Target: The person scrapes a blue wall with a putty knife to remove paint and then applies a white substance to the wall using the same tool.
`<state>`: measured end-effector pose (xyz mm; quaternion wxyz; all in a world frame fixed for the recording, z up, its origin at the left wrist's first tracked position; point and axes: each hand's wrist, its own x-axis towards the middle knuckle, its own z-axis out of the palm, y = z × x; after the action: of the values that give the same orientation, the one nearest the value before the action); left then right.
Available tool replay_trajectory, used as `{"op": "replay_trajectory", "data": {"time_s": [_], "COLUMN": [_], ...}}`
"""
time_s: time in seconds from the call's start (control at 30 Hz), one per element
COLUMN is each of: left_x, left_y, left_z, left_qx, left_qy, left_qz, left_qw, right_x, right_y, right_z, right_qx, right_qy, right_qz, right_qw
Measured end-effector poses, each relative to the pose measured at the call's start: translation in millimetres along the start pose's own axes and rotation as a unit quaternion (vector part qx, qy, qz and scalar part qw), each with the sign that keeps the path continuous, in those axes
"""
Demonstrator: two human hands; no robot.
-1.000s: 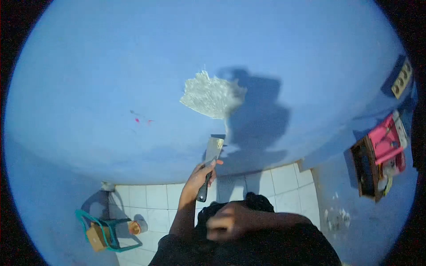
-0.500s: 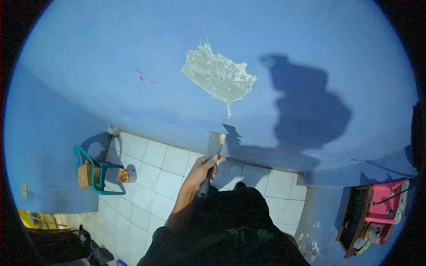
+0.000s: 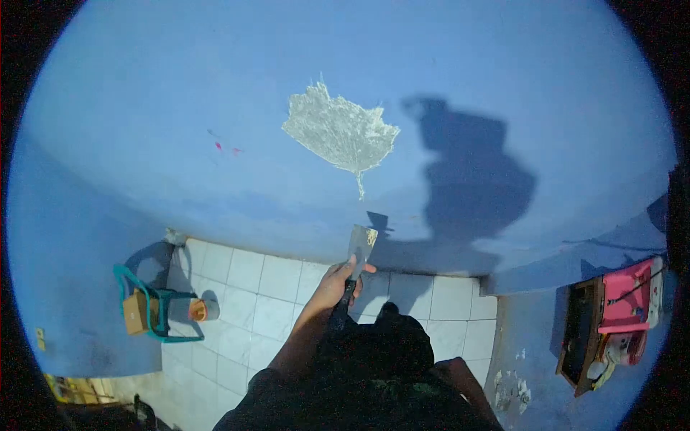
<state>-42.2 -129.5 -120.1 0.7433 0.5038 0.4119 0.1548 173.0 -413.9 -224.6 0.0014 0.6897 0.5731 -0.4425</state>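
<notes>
Your left hand (image 3: 336,284) has its fingers clenched round the dark handle of the putty knife (image 3: 359,248), thumb pressed up against the base of the blade. The blade points up and away from you, held in the air in front of the bottom edge of the blue wall (image 3: 180,108), just above where it meets the tiled floor (image 3: 244,287). It does not touch the wall. A small dab of pale filler sits at the blade's upper right corner; the rest of the blade looks nearly bare. Your right hand is out of view, so I cannot tell what its fingers are doing.

The patch of filler (image 3: 339,133) lies well above the knife, near the middle of the wall. It is a pale, fan-shaped spread with a thin tail running down from its lowest point. I judge the spreading largely done: the area reads as covered, with no blue showing through. The surface looks ridged and streaked, and its edges are ragged rather than feathered into the paint, so smoothing appears to be what remains, along with the tail. A few small pink marks to the left of the patch are uncovered.

By the left edge of the floor a green chair (image 3: 144,302) carries a small box (image 3: 134,312), with a little orange tub (image 3: 198,310) on the tiles just beside it.
</notes>
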Motion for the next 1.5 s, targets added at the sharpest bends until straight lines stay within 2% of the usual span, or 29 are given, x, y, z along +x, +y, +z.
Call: {"op": "replay_trajectory", "data": {"time_s": [0.07, 0.1, 0.13, 0.17, 0.2, 0.23, 0.3, 0.37, 0.43, 0.47, 0.53, 0.57, 0.6, 0.67, 0.7, 0.73, 0.77, 0.8, 0.83, 0.9, 0.97, 1.13, 1.23, 1.3, 1.4, 1.47, 1.5], "left_x": [-5, -9, -12, -17, -21, -25, -28, -29, -30, -32, -37, -35, -33, -30, -31, -29, -25, -21, -19, -15, -11, 4, 8, 8, 11, 10, 13], "left_y": [9, 12, 17, 28, 36, 42, 54, 57, 60, 68, 84, 84, 83, 85, 89, 92, 95, 97, 99, 105, 112, 123, 131, 136, 137, 130, 130], "left_z": [-10, -17, -23, -28, -32, -35, -43, -47, -57, -63, -76, -80, -83, -91, -97, -101, -103, -105, -106, -107, -111, -124, -122, -123, -128, -131, -131], "left_qx": [-0.027, -0.012, 0.002, -0.003, -0.005, -0.007, -0.012, 0.026, 0.059, 0.072, 0.123, 0.15, 0.159, 0.128, 0.16, 0.17, 0.236, 0.297, 0.301, 0.34, 0.361, 0.395, 0.391, 0.33, 0.363, 0.37, 0.377], "left_qy": [-0.009, -0.014, -0.017, -0.023, -0.029, -0.045, -0.081, -0.087, -0.079, -0.089, -0.052, -0.028, -0.033, 0.033, 0.058, 0.052, 0.083, 0.112, 0.103, 0.135, 0.142, 0.134, 0.123, 0.097, 0.092, 0.096, 0.103], "left_qz": [-0.006, -0.007, -0.005, 0.005, 0.012, 0.044, 0.09, 0.095, 0.113, 0.112, 0.141, 0.191, 0.19, 0.284, 0.249, 0.245, 0.297, 0.348, 0.346, 0.387, 0.395, 0.41, 0.4, 0.398, 0.405, 0.402, 0.403], "left_qw": [1.0, 1.0, 1.0, 1.0, 0.999, 0.998, 0.993, 0.991, 0.989, 0.987, 0.981, 0.97, 0.968, 0.95, 0.953, 0.953, 0.922, 0.882, 0.883, 0.846, 0.833, 0.811, 0.819, 0.85, 0.834, 0.832, 0.828], "right_x": [-3, 4, 17, 36, 44, 59, 81, 113, 138, 145, 160, 168, 173, 179, 183, 189, 193, 196, 198, 206, 215, 235, 237, 237, 239, 238, 236], "right_y": [-39, -58, -72, -93, -119, -138, -204, -245, -269, -280, -300, -310, -316, -330, -337, -346, -352, -357, -360, -366, -371, -376, -378, -379, -379, -380, -380], "right_z": [-14, -27, -35, -53, -78, -92, -122, -131, -139, -142, -142, -144, -149, -162, -165, -168, -171, -176, -180, -185, -191, -200, -205, -206, -203, -199, -203], "right_qx": [-0.019, 0.048, 0.137, 0.118, 0.221, 0.32, 0.41, 0.433, 0.352, 0.36, 0.495, 0.524, 0.529, 0.542, 0.549, 0.568, 0.582, 0.585, 0.595, 0.603, 0.584, 0.584, 0.572, 0.551, 0.533, 0.546, 0.544], "right_qy": [0.0, 0.096, 0.257, 0.388, 0.378, 0.375, 0.414, 0.403, 0.352, 0.364, 0.356, 0.391, 0.396, 0.42, 0.424, 0.466, 0.508, 0.514, 0.521, 0.532, 0.553, 0.592, 0.623, 0.646, 0.664, 0.623, 0.627], "right_qz": [0.01, 0.019, -0.017, -0.045, -0.019, -0.048, -0.14, -0.226, -0.182, -0.18, -0.19, -0.197, -0.198, -0.197, -0.196, -0.221, -0.244, -0.239, -0.246, -0.253, -0.308, -0.277, -0.25, -0.235, -0.231, -0.195, -0.197], "right_qw": [1.0, 0.994, 0.956, 0.913, 0.899, 0.869, 0.801, 0.774, 0.848, 0.84, 0.77, 0.731, 0.724, 0.701, 0.693, 0.641, 0.587, 0.58, 0.561, 0.538, 0.509, 0.482, 0.472, 0.473, 0.472, 0.524, 0.522]}}
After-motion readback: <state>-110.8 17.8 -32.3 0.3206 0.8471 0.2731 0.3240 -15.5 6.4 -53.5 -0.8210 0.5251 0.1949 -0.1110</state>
